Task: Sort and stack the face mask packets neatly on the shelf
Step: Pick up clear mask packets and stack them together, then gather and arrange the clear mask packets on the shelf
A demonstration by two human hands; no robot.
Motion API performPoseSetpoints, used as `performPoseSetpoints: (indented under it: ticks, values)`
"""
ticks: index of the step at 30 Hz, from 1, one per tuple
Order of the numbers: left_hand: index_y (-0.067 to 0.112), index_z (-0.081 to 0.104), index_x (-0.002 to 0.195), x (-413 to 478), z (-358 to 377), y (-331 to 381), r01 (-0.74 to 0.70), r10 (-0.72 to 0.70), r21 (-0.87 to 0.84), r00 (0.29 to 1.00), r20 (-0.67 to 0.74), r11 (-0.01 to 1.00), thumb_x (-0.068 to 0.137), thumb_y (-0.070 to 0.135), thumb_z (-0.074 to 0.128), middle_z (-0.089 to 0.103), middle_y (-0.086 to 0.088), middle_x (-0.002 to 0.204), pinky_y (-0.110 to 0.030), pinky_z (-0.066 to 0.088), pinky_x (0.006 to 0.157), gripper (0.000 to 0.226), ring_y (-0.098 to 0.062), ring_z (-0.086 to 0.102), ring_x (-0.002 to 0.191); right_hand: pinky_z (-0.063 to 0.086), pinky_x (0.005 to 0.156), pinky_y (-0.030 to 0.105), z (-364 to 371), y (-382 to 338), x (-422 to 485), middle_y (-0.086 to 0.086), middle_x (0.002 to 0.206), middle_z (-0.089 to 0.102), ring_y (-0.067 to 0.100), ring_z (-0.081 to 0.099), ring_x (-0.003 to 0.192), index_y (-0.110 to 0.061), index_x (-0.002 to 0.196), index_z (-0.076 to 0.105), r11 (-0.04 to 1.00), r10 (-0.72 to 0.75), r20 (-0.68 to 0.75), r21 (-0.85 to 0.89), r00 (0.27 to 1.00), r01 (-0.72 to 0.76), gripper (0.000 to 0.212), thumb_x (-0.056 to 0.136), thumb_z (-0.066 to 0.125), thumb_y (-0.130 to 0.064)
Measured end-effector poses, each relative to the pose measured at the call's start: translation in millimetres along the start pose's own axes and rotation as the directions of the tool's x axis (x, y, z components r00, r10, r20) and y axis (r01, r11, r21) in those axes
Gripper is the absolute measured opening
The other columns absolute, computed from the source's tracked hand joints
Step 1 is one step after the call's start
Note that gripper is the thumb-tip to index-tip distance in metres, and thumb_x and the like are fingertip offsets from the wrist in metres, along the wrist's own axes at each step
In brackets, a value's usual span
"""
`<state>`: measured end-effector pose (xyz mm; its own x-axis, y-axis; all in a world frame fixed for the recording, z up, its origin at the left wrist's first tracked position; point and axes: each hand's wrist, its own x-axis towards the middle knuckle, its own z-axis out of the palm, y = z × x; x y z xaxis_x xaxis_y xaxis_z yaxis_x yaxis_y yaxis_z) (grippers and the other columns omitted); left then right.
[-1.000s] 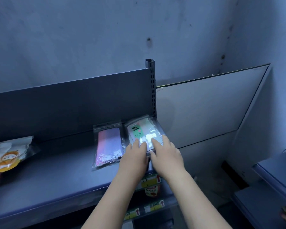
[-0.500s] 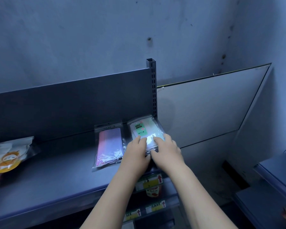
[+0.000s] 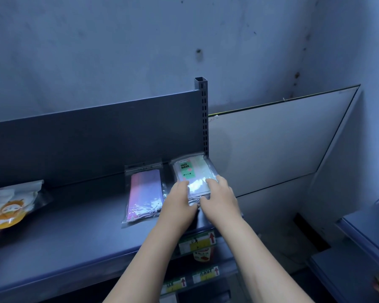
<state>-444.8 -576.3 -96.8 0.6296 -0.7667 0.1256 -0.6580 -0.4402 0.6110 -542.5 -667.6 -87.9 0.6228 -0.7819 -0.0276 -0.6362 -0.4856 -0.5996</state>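
A stack of clear face mask packets with a green "FACE MASK" label lies at the right end of the dark shelf, against the slotted upright. My left hand and my right hand both grip its near end, fingers on top, thumbs at the front edge. A pink and lilac mask packet lies flat just left of the stack. At the shelf's far left lies a packet with an orange cartoon print, partly cut off by the frame edge.
The shelf's back panel rises behind the packets and ends at a slotted post. A white board leans on the wall to the right. Lower shelves carry price labels. Another dark shelf unit stands at the right.
Both hands have pushed the labelled stack a little farther back toward the post and panel. The other packets have stayed put.
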Motion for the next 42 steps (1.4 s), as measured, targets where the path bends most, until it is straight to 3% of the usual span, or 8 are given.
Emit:
performPoseSetpoints:
  ticks: [3,6,10,14,17,20,29,42]
  values:
    - [0.014,0.051,0.116,-0.8,-0.9,0.1,-0.024,0.023,0.062,1.000,0.014,0.998,0.088,0.020,0.062,0.054,0.000,0.120,-0.040,0.049,0.085,0.031,-0.027,0.055,0.106,0.043,0.106,0.041,3.0,-0.8,0.7,0.004,0.163,0.030,0.030,0.041,0.137,-0.021,0.148,0.046,1.000,0.013,0.005,-0.017,1.000,-0.013,0.055,0.094,0.052,-0.021]
    - [0.015,0.042,0.092,0.5,1.6,-1.9,-0.034,0.034,0.138,0.999,0.007,0.990,0.085,0.019,0.060,0.046,-0.001,0.095,-0.041,0.043,0.067,0.019,-0.029,0.049,0.083,0.044,0.102,0.040,2.0,-0.5,2.4,0.004,0.152,0.039,0.029,0.044,0.131,-0.019,0.144,0.048,0.999,0.002,0.020,-0.046,1.000,-0.001,0.051,0.094,0.050,-0.021]
    - [0.018,0.037,0.086,2.5,7.8,-7.5,-0.075,0.079,0.222,0.997,-0.008,0.972,0.083,0.020,0.060,0.041,0.001,0.090,-0.036,0.031,0.066,0.023,-0.028,0.045,0.086,0.039,0.111,0.042,0.6,1.4,2.3,0.003,0.158,0.036,0.026,0.034,0.144,-0.022,0.148,0.044,0.997,-0.011,0.037,-0.076,0.999,0.014,0.054,0.095,0.050,-0.028]
    - [0.016,0.050,0.095,1.3,3.4,-6.7,-0.114,0.127,0.343,0.992,-0.016,0.933,0.088,0.031,0.052,0.056,-0.004,0.106,-0.042,0.043,0.091,0.017,-0.035,0.050,0.108,0.018,0.128,0.045,2.1,1.9,-1.1,0.002,0.172,0.021,0.023,0.009,0.161,-0.021,0.158,0.032,0.990,-0.073,0.009,-0.118,0.997,0.073,0.060,0.103,0.050,-0.037]
    - [0.013,0.067,0.120,-3.7,-8.9,-4.8,-0.075,0.147,0.558,0.985,-0.087,0.826,0.093,0.049,0.039,0.064,-0.003,0.136,-0.051,0.031,0.116,0.053,-0.032,0.053,0.133,0.015,0.129,0.039,1.5,-5.3,-3.3,-0.001,0.172,0.022,0.019,0.006,0.161,-0.016,0.162,0.025,0.983,-0.154,-0.013,-0.103,0.988,0.152,0.062,0.108,0.042,-0.039]
    - [0.015,0.058,0.141,-10.3,-24.2,-9.0,-0.026,0.108,0.621,0.990,-0.095,0.784,0.100,0.056,0.032,0.045,-0.004,0.160,-0.050,0.013,0.125,0.063,-0.027,0.033,0.152,0.016,0.128,0.036,0.1,-17.0,-4.3,-0.002,0.170,0.027,0.019,0.012,0.160,-0.016,0.162,0.026,0.973,-0.209,-0.034,-0.108,0.977,0.205,0.061,0.109,0.036,-0.043]
    - [0.021,0.033,0.159,-33.1,-83.8,-47.8,0.097,0.004,0.655,0.989,-0.151,0.749,0.087,0.066,-0.009,0.024,-0.001,0.170,-0.047,-0.003,0.125,0.095,-0.024,0.010,0.159,0.005,0.131,0.042,22.5,-72.4,-25.6,-0.004,0.175,0.013,0.017,-0.004,0.162,-0.020,0.165,0.020,0.941,-0.289,-0.060,-0.200,0.955,0.272,0.064,0.109,0.024,-0.050]
    - [0.019,0.033,0.159,-84.4,-216.1,-179.4,0.166,-0.037,0.640,0.977,-0.210,0.750,0.095,0.067,0.001,0.021,0.000,0.171,-0.047,0.000,0.127,0.086,-0.024,0.005,0.159,0.006,0.131,0.042,128.7,-221.4,-73.5,-0.002,0.175,0.009,0.017,-0.004,0.162,-0.018,0.166,0.017,0.945,-0.282,-0.036,-0.182,0.959,0.271,0.067,0.109,0.023,-0.052]
